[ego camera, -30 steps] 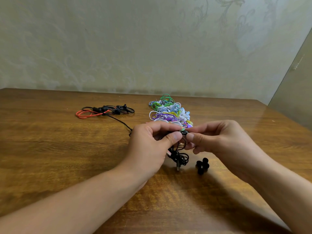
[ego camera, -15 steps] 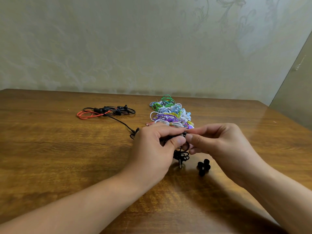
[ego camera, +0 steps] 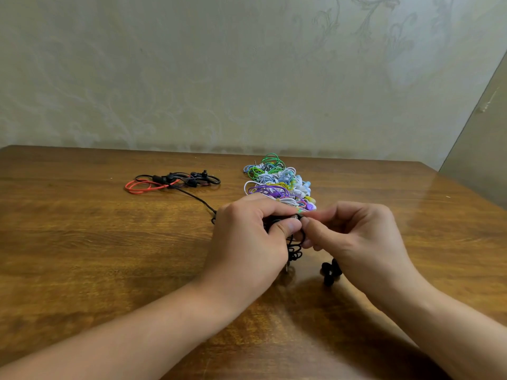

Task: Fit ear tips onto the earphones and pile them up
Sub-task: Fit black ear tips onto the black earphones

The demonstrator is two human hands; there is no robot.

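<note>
My left hand grips a black earphone, whose coiled cable and plug hang below my fingers. My right hand pinches a small black ear tip against the earbud held at my left thumb and forefinger. The two hands meet fingertip to fingertip just above the table. Several loose black ear tips lie on the wood under my right wrist. Behind my hands is a heap of coloured earphones: green, white, purple, blue. The earbud itself is mostly hidden by my fingers.
A small bunch of black and red earphones lies at the back left, and a black cable runs from it to my left hand. The wooden table ends at a pale patterned wall behind and at a right edge.
Both hands stay joined at the earphone and sit slightly farther from me. The hanging black cable has shifted a little with them.
</note>
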